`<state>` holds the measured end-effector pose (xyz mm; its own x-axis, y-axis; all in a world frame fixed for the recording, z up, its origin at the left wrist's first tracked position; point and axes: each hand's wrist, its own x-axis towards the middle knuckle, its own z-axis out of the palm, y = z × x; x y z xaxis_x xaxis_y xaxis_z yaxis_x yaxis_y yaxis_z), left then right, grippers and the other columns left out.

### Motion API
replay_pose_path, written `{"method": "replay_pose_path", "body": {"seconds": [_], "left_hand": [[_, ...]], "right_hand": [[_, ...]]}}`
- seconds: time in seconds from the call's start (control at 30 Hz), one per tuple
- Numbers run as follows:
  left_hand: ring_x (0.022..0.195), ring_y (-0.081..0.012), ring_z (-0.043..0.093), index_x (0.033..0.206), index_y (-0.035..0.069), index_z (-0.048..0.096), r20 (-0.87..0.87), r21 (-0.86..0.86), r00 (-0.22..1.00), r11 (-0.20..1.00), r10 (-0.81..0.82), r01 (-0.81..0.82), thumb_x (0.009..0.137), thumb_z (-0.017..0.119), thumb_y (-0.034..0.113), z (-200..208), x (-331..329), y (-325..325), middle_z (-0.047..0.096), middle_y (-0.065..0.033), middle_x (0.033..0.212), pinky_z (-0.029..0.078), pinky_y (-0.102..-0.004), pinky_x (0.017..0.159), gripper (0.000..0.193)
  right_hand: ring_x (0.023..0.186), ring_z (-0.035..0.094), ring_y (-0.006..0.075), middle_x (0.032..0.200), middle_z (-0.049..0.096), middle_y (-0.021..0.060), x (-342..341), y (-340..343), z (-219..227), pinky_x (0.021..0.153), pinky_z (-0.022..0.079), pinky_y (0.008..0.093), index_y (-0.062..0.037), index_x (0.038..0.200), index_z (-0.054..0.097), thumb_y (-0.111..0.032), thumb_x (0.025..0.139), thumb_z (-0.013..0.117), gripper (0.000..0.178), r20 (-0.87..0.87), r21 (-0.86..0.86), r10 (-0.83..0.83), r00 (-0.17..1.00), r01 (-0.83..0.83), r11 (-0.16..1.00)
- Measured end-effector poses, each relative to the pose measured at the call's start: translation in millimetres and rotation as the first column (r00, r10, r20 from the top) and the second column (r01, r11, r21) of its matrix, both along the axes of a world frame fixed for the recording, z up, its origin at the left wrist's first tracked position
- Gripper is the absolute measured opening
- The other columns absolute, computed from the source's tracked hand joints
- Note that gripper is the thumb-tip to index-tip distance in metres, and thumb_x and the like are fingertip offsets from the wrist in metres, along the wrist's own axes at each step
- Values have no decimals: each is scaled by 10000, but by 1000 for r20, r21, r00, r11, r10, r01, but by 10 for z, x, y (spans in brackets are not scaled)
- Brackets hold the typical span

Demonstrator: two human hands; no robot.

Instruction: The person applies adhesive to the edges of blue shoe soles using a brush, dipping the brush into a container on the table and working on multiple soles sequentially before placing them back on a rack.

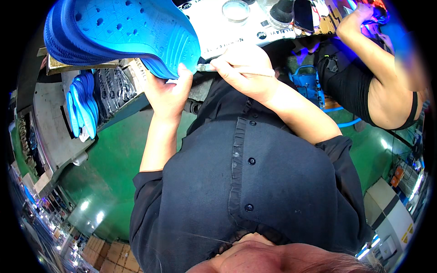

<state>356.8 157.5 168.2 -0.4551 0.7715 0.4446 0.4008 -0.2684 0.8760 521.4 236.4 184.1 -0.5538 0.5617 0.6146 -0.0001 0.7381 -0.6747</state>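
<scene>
A large bright blue clog (129, 27) with several holes in its upper fills the top left, its heel end toward me. My left hand (168, 93) is closed on that heel end from below, the thumb on the near edge. Between the fingers of my right hand (243, 68) is a small brush (207, 67) with a thin pale handle. The brush tip is at the heel edge, beside my left thumb; whether it touches the clog I cannot tell.
A round clear dish (236, 11), a black-topped jar (281, 12) and a dark phone (303, 15) lie on the printed white table covering (209, 32). Several blue shoe parts (82, 104) are at left. A co-worker's arm (371, 50) and a blue stool (306, 81) are at right.
</scene>
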Motion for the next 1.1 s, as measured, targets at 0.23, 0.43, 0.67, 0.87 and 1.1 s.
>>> {"method": "replay_pose_path", "body": {"seconds": [0.23, 0.43, 0.67, 0.87, 1.1], "left_hand": [[718, -216, 570, 1011, -19, 468, -144, 27, 989, 999, 37, -34, 653, 640, 41, -82, -56, -18, 559, -118, 854, 465, -306, 679, 401], [803, -150, 586, 1043, -27, 464, -299, 5, 954, 1000, 3, -1, 719, 622, 16, -86, -96, -53, 600, -109, 913, 459, -269, 746, 363], [879, -176, 569, 1101, -31, 412, -156, -20, 986, 999, -51, 49, 727, 612, 6, -53, -89, -70, 562, -124, 997, 444, -285, 797, 426], [941, -198, 544, 1167, -24, 364, -17, -69, 999, 997, -27, 26, 738, 624, 36, 5, -68, -68, 526, -139, 1062, 421, -308, 847, 505], [934, -202, 549, 1161, -19, 378, -62, -109, 998, 994, 1, -8, 732, 642, 77, 82, -28, -42, 534, -144, 1049, 429, -312, 840, 513]], "right_hand": [[551, 554, 185, 611, 576, 68, 43, -20, 49, 523, 418, 271, -19, 725, 630, -136, 813, 561, 162, 37, -132, -28, 999, 33, 991], [528, 570, 172, 605, 591, 54, -28, -20, 38, 479, 437, 263, -51, 722, 646, -168, 760, 623, 125, 69, -58, -38, 997, 42, 997], [578, 587, 178, 664, 609, 59, 90, 43, 36, 508, 449, 266, -46, 748, 636, -160, 772, 603, 121, 37, 64, -110, 993, 108, 992], [614, 547, 117, 666, 602, 55, 288, 26, 98, 583, 424, 219, 15, 786, 632, -164, 869, 459, 262, -1, -188, -123, 992, 121, 975], [624, 498, 86, 704, 597, 49, 441, 73, -43, 597, 395, 197, 10, 819, 619, -199, 893, 399, 312, -85, -519, -270, 959, 189, 834]]}}
